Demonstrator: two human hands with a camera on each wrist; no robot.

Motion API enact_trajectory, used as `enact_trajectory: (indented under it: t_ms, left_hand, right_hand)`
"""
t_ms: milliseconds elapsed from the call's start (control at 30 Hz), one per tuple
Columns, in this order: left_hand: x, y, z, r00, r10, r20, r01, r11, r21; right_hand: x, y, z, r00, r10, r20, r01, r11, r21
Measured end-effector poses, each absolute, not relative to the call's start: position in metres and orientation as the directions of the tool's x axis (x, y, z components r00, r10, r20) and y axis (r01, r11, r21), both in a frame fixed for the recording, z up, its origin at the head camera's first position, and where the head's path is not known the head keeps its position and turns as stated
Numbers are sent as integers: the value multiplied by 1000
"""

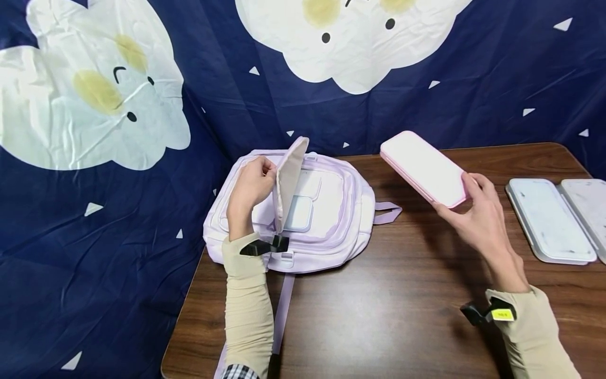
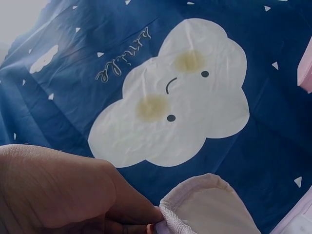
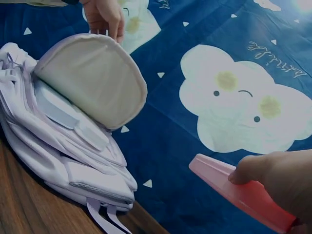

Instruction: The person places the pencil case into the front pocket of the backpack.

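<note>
Holding by its near end a flat rounded box with white top and pink sides (image 1: pixel 423 168), the right hand (image 1: pixel 483 223) is, in the head view, standing to the right of the pale lavender fabric backpack (image 1: pixel 363 216). The box is hanging in the air, apart from the backpack, and its long axis is slanting from the fingers up and leftward, so the free end is lying nearer to the backpack than the hand. The left hand (image 1: pixel 252 184), over the left part of the backpack, is pinching the raised flap with cream lining (image 1: pixel 289 184); the lining is facing right, to the side of the box. Beside the flap, two small pale boxes (image 1: pixel 299 213) are lying in the open pocket. Farther right of the backpack, two flat pale cases (image 1: pixel 551 218) are resting on the dark brown wooden table (image 1: pixel 379 310).

In the left wrist view, thumb and fingers are gripping the curved edge of the flap.

In the right wrist view, the thumb is pressing the pink side of the box, the other fingers being mostly hidden. The box is pointing its free end toward the backpack, which is standing at the left.
</note>
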State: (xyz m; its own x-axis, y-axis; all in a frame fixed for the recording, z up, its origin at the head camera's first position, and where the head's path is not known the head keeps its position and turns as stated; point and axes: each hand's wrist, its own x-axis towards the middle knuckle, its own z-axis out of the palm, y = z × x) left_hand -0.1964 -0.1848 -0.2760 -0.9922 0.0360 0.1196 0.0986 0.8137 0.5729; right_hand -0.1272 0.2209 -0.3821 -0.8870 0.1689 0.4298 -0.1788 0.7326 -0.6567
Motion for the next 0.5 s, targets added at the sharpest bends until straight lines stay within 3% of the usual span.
enact_trajectory:
  t_ms: [500]
  left_hand:
    - [-197, -183, -277, -992, 46, 119, 108, 805, 584]
  right_hand:
    - [-148, 197, -389, -887, 29, 461, -308, 705, -638]
